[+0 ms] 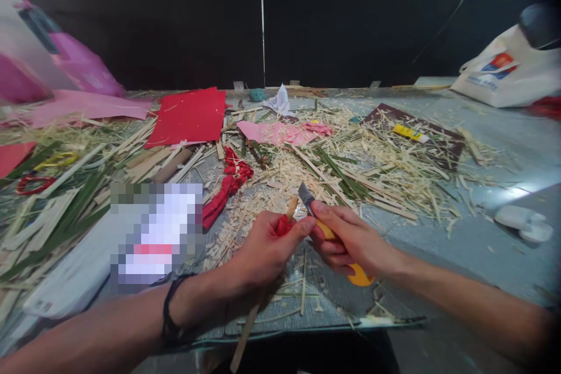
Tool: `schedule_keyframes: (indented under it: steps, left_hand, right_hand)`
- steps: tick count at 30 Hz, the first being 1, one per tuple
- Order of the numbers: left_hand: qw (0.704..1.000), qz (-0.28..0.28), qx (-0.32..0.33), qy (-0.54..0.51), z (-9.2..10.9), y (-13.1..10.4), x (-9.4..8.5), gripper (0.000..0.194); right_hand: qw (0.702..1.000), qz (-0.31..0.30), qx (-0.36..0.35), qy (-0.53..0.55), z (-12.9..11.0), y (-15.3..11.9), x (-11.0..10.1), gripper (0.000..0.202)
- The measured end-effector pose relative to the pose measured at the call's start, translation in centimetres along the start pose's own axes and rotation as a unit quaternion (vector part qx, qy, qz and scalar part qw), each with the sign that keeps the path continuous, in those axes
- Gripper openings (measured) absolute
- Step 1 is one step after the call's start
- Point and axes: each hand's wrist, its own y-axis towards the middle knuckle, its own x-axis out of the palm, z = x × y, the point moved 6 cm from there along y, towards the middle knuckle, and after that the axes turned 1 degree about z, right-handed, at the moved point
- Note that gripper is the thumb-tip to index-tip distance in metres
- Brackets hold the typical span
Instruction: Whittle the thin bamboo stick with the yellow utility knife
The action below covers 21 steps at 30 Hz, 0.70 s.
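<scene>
My left hand (268, 245) is closed round a thin bamboo strip (246, 333). The strip's pale tip pokes out above the fingers, and its long end hangs past the table edge. Crumpled red material (284, 225) shows between thumb and fingers; whether it is wrapped round the strip I cannot tell. A yellow-handled utility knife (362, 274) is gripped in my right hand (353, 241), with its grey blade pointing up and left, close beside the strip's tip. The two hands meet at the thumbs. Pale shavings (280, 178) lie just beyond them.
Twisted red paper (219, 196) and red sheets (190, 117) lie left of centre. A lit phone (153, 239), scissors (37, 185) and bamboo strips cover the left side. Farther right are a yellow tube (409, 132), a white earbud case (521, 222) and a white bag (504, 73).
</scene>
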Motion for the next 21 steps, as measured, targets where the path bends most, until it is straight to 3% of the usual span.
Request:
schedule_keyframes:
  steps: [3,8,10,16,21]
  left_hand:
    - [1.000,-0.018,0.002,-0.008,0.2,-0.1,0.0,0.054]
    - [0.995,-0.099,0.023,-0.011,0.6,-0.2,0.2,0.054]
    - [0.995,-0.102,0.017,-0.005,0.3,0.0,-0.1,0.054]
    - [0.985,-0.165,0.044,0.028,0.8,-0.1,0.2,0.050]
    - [0.983,-0.174,0.046,0.032,1.2,-0.1,0.4,0.045]
  right_hand:
    - [0.999,-0.039,-0.009,0.020,-0.2,0.2,-0.3,0.047]
    - [0.994,-0.095,-0.047,-0.018,-0.8,-0.3,-0.4,0.032]
    - [0.994,-0.102,-0.022,-0.025,-0.8,-0.5,-0.5,0.029]
    - [0.982,-0.143,0.109,-0.060,-0.1,-1.3,0.1,0.051]
    - [0.975,-0.155,0.150,-0.051,0.3,-1.5,0.2,0.051]
